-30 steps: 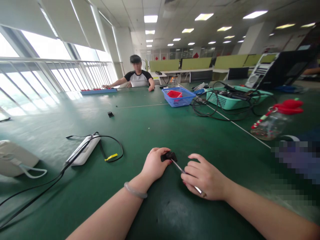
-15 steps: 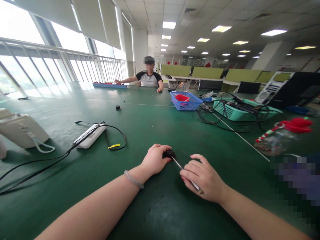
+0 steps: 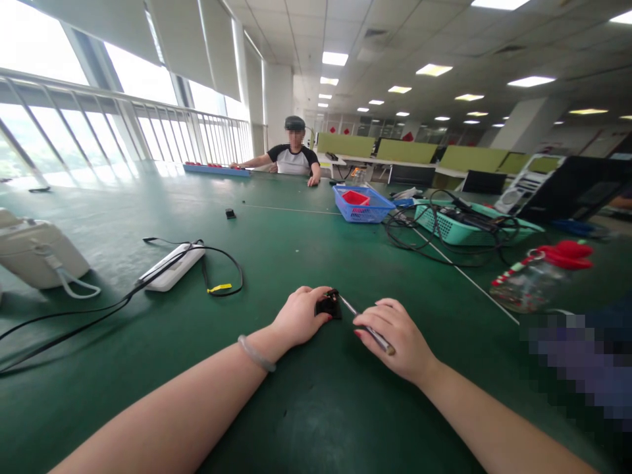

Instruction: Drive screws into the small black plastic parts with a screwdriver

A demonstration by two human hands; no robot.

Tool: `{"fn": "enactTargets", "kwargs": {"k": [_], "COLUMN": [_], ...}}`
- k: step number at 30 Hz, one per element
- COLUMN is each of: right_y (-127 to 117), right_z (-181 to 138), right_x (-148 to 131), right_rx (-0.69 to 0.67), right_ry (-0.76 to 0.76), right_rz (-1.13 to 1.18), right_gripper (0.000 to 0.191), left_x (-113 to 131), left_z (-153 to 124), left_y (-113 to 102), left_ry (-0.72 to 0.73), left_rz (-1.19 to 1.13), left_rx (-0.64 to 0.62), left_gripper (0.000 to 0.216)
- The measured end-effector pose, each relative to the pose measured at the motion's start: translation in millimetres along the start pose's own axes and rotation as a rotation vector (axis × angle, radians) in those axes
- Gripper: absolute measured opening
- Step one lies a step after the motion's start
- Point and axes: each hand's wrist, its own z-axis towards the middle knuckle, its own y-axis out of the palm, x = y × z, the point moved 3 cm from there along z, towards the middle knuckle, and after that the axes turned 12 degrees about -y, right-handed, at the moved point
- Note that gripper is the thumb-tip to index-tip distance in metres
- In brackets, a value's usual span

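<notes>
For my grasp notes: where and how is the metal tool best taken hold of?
Probably hold the metal tool by its thicker rear, coming from the person's right: its thin shaft slants away leftward to the black part.

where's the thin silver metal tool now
In the head view, right of centre, the tool is in the right hand, pointing at the small black object in the left hand.

Blue basket [image 3: 361,212], red container [image 3: 355,197] inside; teal basket [image 3: 439,224], black cables [image 3: 476,218] in and beside it; clear bottle [image 3: 529,288], red cap [image 3: 567,255]; white device [image 3: 170,280], black cord [image 3: 129,297] across it; green worktop [image 3: 276,237].
</notes>
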Motion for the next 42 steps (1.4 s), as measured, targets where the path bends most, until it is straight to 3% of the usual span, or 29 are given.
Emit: {"fn": "enactTargets", "kwargs": {"k": [4,10,16,24,30,36,42], "right_y": [-1.0,-8.0,2.1,8.9,0.6,-0.6,-2.3], "right_z": [-4.7,-15.8,-15.3,-6.6,-7.3,-6.3,-2.8], "right_x": [11.0,22.9,22.4,11.3,4.9,2.5,-4.3], "right_rx": [0.027,0.227,0.191,0.028,0.074,0.017,0.016], "right_ry": [0.165,0.464,0.567,0.456,0.4,0.376,0.231], "right_rz": [0.065,0.315,0.511,0.433,0.324,0.316,0.265], "right_gripper": [0.011,0.024,0.027,0.018,0.017,0.014,0.011], "left_x": [2.6,4.8,5.9,4.0,3.0,2.1,0.1], "left_z": [-0.9,-2.3,-3.0,-2.5,-1.1,-0.4,1.2], "left_y": [-0.6,-2.1,-3.5,-2.5,0.1,0.3,0.1], "left_ry": [0.021,0.033,0.06,0.023,0.035,0.056,0.02], "left_rz": [0.008,0.03,0.034,0.056,0.059,0.059,0.05], "left_rx": [-0.012,0.011,0.004,-0.034,-0.024,-0.042,-0.039], "left_gripper": [0.057,0.046,0.044,0.047,0.049,0.05,0.051]}}
